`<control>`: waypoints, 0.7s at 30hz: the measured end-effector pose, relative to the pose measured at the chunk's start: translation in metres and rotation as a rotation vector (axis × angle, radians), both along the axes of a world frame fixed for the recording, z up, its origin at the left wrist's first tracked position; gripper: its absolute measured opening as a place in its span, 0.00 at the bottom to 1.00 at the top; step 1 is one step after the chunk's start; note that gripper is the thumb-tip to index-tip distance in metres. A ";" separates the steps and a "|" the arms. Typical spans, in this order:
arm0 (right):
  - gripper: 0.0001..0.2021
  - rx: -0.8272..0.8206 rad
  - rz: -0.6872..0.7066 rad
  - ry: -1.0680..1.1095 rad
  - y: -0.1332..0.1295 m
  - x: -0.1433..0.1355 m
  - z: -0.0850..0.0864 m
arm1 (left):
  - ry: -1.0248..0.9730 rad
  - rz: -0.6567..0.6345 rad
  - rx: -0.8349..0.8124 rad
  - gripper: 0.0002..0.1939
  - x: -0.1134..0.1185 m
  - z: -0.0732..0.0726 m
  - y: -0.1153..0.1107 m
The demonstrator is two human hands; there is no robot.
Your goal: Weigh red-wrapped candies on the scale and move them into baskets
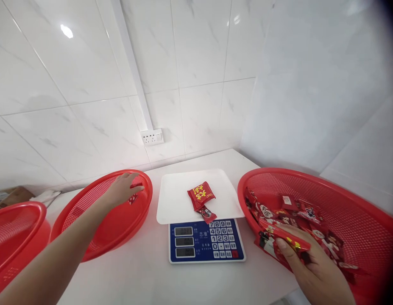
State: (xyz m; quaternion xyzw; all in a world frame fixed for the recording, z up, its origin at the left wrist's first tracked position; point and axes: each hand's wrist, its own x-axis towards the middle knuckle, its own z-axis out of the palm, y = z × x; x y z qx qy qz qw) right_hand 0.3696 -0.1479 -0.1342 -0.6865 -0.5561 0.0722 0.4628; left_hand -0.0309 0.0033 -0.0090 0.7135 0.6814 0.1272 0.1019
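Observation:
My left hand reaches over the left red plastic basket, its fingers stretched out and apart. Just beneath them, inside that basket, a small red packet shows in part. My right hand is closed round shiny red snack packets over the near rim of the right basket. Many more red packets lie in that basket. Between the baskets, a few red packets rest on the white pan of a digital scale, one at the pan's front edge.
Another red basket stands at the far left edge, with a brown cardboard box behind it. The white table meets a tiled wall with a power socket. A wall also closes off the right side.

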 end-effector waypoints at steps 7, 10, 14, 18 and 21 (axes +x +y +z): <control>0.17 0.001 0.004 0.014 -0.001 0.000 0.003 | 0.005 -0.670 -0.118 0.47 0.100 -0.049 -0.008; 0.18 0.021 -0.008 0.012 -0.002 0.000 0.004 | 0.039 -0.873 -0.192 0.47 0.136 -0.061 0.001; 0.17 0.027 0.006 -0.009 -0.003 0.002 0.003 | 0.076 -0.858 -0.129 0.38 0.154 -0.064 0.019; 0.15 0.017 0.033 -0.029 -0.003 0.002 0.005 | 0.084 -0.801 -0.071 0.28 0.154 -0.062 0.028; 0.15 0.051 0.028 -0.021 -0.002 -0.002 0.009 | 0.102 -0.790 -0.074 0.23 0.153 -0.061 0.029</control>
